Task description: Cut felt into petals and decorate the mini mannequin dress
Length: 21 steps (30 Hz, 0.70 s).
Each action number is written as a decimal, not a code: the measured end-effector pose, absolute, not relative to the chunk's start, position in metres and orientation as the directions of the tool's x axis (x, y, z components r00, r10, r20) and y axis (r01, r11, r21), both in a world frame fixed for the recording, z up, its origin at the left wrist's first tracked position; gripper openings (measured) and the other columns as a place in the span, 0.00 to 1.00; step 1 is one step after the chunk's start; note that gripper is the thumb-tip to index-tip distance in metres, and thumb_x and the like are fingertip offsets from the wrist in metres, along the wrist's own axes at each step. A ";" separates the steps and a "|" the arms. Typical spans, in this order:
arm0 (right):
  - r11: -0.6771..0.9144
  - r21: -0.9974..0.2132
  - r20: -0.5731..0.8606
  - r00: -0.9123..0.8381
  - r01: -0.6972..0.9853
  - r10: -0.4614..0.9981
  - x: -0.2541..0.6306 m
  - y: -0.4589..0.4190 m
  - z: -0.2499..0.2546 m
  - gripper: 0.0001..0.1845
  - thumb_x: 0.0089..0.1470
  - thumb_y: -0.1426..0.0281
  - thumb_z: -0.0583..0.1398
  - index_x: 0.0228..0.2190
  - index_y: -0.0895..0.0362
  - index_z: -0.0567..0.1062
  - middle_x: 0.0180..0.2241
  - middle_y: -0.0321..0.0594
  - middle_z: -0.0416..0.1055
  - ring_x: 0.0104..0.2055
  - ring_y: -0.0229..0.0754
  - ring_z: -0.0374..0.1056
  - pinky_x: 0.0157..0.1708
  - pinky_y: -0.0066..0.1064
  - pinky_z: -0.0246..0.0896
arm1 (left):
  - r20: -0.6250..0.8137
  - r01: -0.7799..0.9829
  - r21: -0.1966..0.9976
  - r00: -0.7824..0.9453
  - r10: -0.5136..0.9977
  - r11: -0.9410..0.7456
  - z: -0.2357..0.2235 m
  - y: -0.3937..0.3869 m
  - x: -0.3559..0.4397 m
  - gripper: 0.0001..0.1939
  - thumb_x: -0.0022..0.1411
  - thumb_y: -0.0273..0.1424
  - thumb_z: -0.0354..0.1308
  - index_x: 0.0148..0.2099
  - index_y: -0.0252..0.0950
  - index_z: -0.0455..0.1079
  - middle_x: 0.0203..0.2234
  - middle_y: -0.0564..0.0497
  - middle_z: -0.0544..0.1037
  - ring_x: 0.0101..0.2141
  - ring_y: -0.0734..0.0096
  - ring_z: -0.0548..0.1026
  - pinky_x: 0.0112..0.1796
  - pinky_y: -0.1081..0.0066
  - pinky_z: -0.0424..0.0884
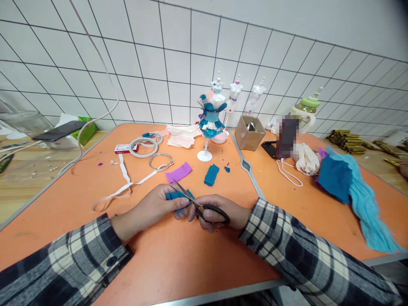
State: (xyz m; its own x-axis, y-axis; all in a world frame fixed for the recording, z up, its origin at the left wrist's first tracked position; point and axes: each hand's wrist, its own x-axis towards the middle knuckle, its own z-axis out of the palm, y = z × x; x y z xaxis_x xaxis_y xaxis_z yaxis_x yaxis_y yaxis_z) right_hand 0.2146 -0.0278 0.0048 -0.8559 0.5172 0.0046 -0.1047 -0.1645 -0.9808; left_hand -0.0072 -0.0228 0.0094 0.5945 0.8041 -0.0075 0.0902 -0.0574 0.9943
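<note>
Between thumb and fingers, my left hand (161,204) pinches a small folded piece of teal crepe paper (177,196). My right hand (219,210) has its fingers through the black handles of a pair of scissors (218,211). Their blades are parted and lie over the teal paper by my left thumb; whether they cut into it I cannot tell. Just beyond my hands are a purple paper strip (179,172), another folded teal piece (211,175) and small teal scraps (227,168). A miniature mannequin (213,114) in a ruffled teal and white paper dress stands behind them.
Tape rolls (143,148), a white ribbon (124,170) and a red box (126,148) lie at left. Further back are pale pink paper (183,136), a cardboard box (250,135) and two bare mannequins. A phone, a cup (305,111) and blue crepe paper (366,204) occupy the right.
</note>
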 end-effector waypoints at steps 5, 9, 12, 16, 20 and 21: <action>-0.190 -0.972 0.018 -0.844 -0.142 0.537 0.214 -0.029 0.005 0.25 0.51 0.50 0.63 0.35 0.61 0.71 0.21 0.30 0.63 0.19 0.29 0.56 0.18 0.23 0.48 | -0.014 0.083 0.996 0.591 0.807 -0.043 0.015 -0.025 -0.005 0.15 0.61 0.39 0.61 0.28 0.34 0.75 0.20 0.50 0.77 0.22 0.73 0.70 0.26 0.75 0.67; -0.184 -0.973 0.026 -0.855 -0.141 0.518 0.214 -0.029 0.006 0.27 0.51 0.48 0.63 0.35 0.61 0.71 0.21 0.31 0.64 0.20 0.30 0.57 0.19 0.23 0.50 | -0.019 0.078 0.996 0.643 0.765 -0.041 0.016 -0.025 -0.004 0.15 0.63 0.39 0.59 0.29 0.34 0.76 0.22 0.49 0.79 0.22 0.74 0.69 0.27 0.75 0.66; -0.205 -0.967 0.023 -0.852 -0.152 0.524 0.214 -0.028 0.005 0.24 0.51 0.52 0.64 0.34 0.61 0.71 0.20 0.29 0.62 0.19 0.29 0.56 0.19 0.23 0.51 | -0.022 0.075 0.997 0.644 0.765 -0.034 0.015 -0.024 -0.004 0.15 0.63 0.40 0.59 0.30 0.33 0.76 0.23 0.49 0.79 0.23 0.74 0.69 0.27 0.75 0.66; -0.190 -0.972 0.020 -0.856 -0.138 0.517 0.214 -0.027 0.004 0.25 0.51 0.51 0.63 0.35 0.61 0.71 0.21 0.30 0.63 0.20 0.30 0.58 0.20 0.23 0.53 | -0.023 0.102 0.993 0.651 0.759 -0.058 0.016 -0.023 -0.004 0.17 0.63 0.41 0.59 0.29 0.33 0.76 0.23 0.49 0.77 0.23 0.73 0.69 0.27 0.75 0.66; -0.207 -0.970 -0.005 -0.849 -0.123 0.528 0.214 -0.027 0.004 0.23 0.51 0.53 0.65 0.34 0.61 0.72 0.21 0.29 0.61 0.19 0.29 0.56 0.19 0.23 0.52 | -0.018 0.115 0.990 0.676 0.737 -0.082 0.016 -0.022 -0.005 0.17 0.63 0.41 0.59 0.31 0.32 0.77 0.22 0.50 0.76 0.23 0.75 0.68 0.27 0.76 0.65; -0.209 -0.971 -0.012 -0.847 -0.118 0.532 0.214 -0.027 0.004 0.22 0.51 0.54 0.65 0.34 0.61 0.72 0.21 0.29 0.61 0.19 0.29 0.57 0.19 0.23 0.53 | -0.014 0.106 0.991 0.679 0.734 -0.079 0.015 -0.022 -0.005 0.16 0.63 0.40 0.59 0.32 0.32 0.76 0.22 0.51 0.76 0.23 0.76 0.68 0.27 0.77 0.65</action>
